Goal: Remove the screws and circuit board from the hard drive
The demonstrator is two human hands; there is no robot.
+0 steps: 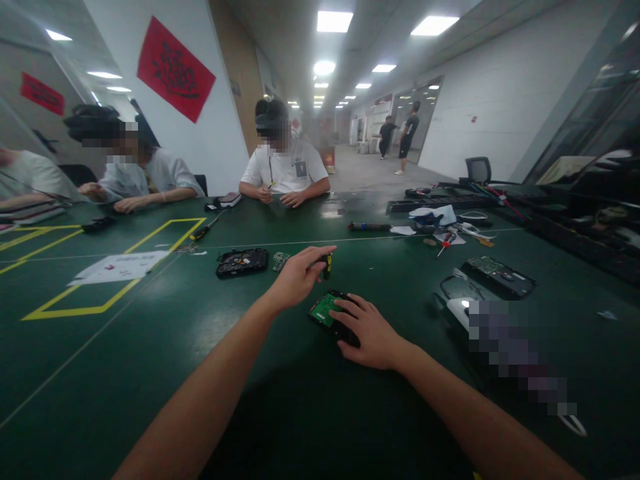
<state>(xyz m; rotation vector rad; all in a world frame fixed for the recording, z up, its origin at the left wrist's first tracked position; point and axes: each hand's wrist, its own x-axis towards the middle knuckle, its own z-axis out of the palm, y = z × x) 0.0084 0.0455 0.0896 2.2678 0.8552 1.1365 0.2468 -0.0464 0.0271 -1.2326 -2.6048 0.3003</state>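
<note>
A hard drive with a green circuit board facing up lies on the green table in front of me. My right hand rests over its right side, thumb at the near edge and fingers spread across the top, holding it. Just above the drive's far edge, my left hand has a screwdriver with a black and yellow handle upright between its fingers. The index finger reaches over the handle's top. I cannot make out the screwdriver's tip or whether it touches a screw.
An opened hard drive and a loose circuit board lie to the left. Another drive and a long pixelated object are at right. Tools and cables clutter the back. People sit across the table.
</note>
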